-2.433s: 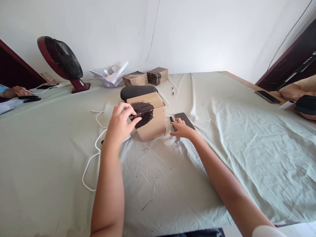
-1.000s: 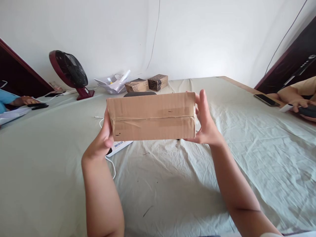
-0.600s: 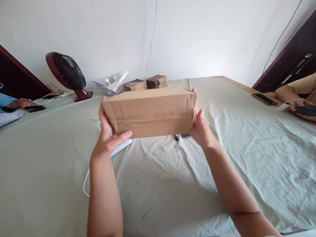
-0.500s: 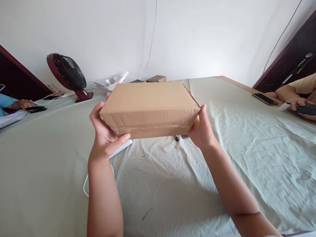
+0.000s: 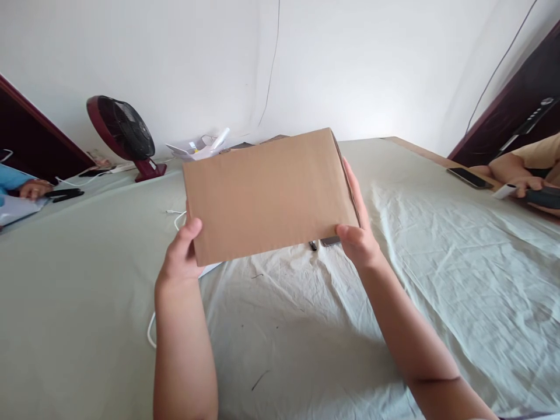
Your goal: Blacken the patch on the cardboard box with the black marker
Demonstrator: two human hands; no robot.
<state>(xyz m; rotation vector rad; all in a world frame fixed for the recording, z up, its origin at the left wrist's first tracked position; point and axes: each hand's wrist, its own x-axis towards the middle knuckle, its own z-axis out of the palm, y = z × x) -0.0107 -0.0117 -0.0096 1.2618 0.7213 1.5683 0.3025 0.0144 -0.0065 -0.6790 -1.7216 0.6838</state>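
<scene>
A plain brown cardboard box [image 5: 271,195] is held up above the cloth-covered table, one broad face turned toward me and its right end tilted higher. My left hand [image 5: 180,254] grips the lower left corner, thumb on the front face and fingers hidden behind. On the other side, my right hand [image 5: 359,230] clasps the right end, its thumb on the lower front edge and its fingers along the side. Partly covered by the box and my left hand lies a flat white object [image 5: 210,268]. A dark flat object [image 5: 330,240] shows just under the box's lower edge.
A dark red fan [image 5: 125,134] stands at the back left near white papers [image 5: 201,149]. At far left is a person's hand [image 5: 35,188] by a black object. A phone [image 5: 469,177] lies at right, near another person's hands [image 5: 531,185]. Pale green cloth [image 5: 297,326] covers the table.
The box has turned in my hands, from showing its top and a narrow side to showing one broad face. Both thumbs now press on that face, and the box's left end dips lower.
</scene>
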